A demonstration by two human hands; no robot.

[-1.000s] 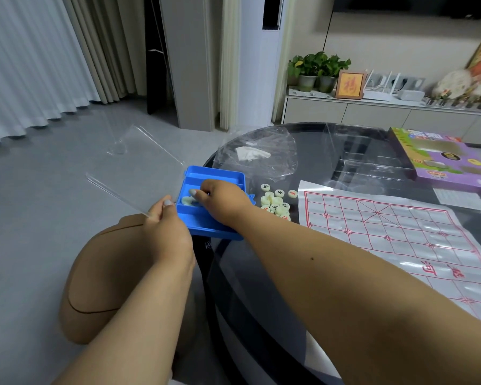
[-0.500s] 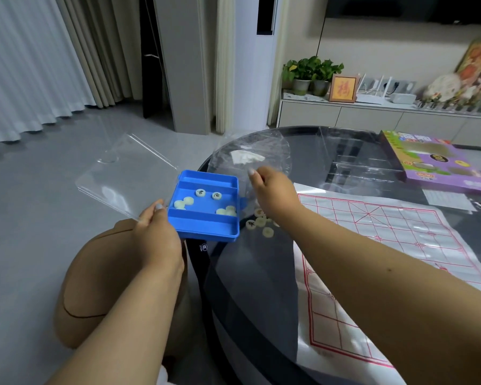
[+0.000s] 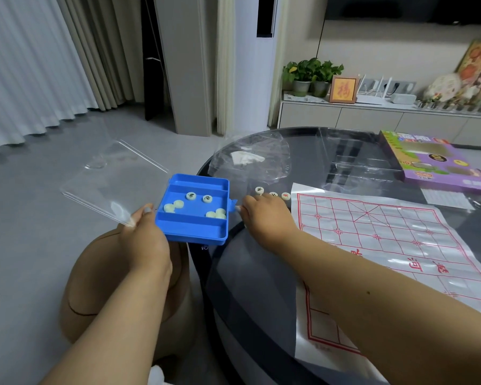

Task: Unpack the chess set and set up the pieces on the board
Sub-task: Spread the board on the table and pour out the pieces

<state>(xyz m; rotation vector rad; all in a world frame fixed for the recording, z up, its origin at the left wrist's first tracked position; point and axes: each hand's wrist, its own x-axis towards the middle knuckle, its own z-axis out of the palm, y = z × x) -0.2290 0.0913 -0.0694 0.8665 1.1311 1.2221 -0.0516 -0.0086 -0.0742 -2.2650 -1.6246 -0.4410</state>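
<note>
Notably, left hand (image 3: 143,237) gripped the blue case (image 3: 195,211) by its near-left corner, held just off the table (image 3: 250,287) edge, clear lid (image 3: 109,173) hanging open away from the table. Probably positioned so pieces could be carried straight across. Seven discs (image 3: 190,195) lay in the middle compartment. Right hand (image 3: 264,215) rested knuckles-up over pieces on the glass beside the paper board (image 3: 386,232); whether it held any, cannot tell. Three discs (image 3: 272,194) showed beyond it.

A home living room: curtains (image 3: 39,65), potted plants (image 3: 311,76) on a low cabinet (image 3: 372,118).
</note>
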